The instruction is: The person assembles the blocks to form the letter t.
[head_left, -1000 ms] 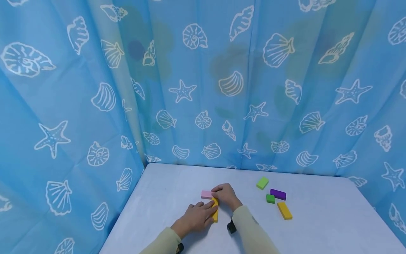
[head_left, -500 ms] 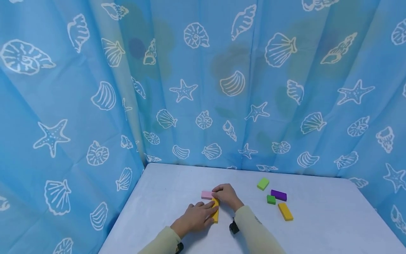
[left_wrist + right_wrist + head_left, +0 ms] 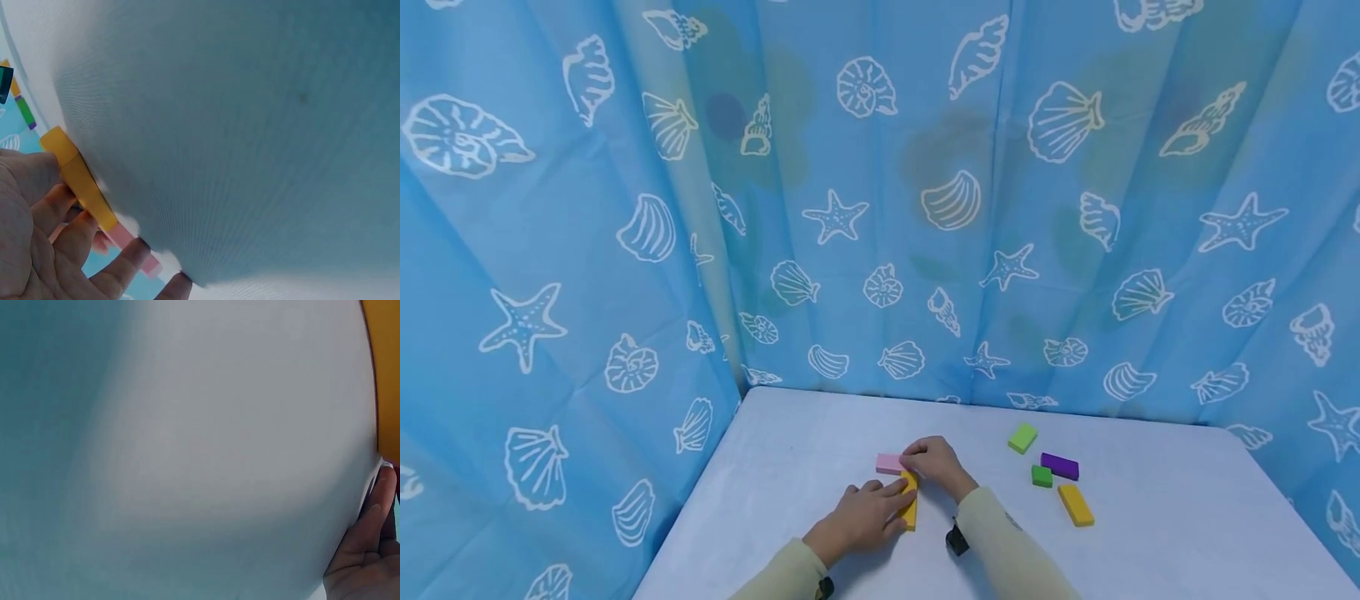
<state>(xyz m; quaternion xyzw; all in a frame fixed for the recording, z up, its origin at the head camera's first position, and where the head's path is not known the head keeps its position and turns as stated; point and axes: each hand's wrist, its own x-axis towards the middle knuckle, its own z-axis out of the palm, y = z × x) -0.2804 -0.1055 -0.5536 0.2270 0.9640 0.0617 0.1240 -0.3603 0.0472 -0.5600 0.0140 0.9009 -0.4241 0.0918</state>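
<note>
A yellow block (image 3: 910, 518) lies lengthwise in front of me on the white table. My left hand (image 3: 861, 515) holds it, the fingers reaching across its top and the thumb by its near end. Across its far end sits a pink block (image 3: 888, 463), and my right hand (image 3: 936, 463) grips that block's right end with curled fingers. In the left wrist view the yellow block (image 3: 87, 187) and pink block (image 3: 120, 235) meet end to side beside the left fingers. The right wrist view catches the right fingers (image 3: 374, 519) close to the yellow block (image 3: 389, 381); their tips are partly hidden.
To the right lie a light green block (image 3: 1022, 437), a purple block (image 3: 1060, 466), a small green block (image 3: 1041, 476) and another yellow block (image 3: 1076, 505). A blue shell-print curtain (image 3: 880, 208) hangs behind the white table (image 3: 805, 442) and along its left.
</note>
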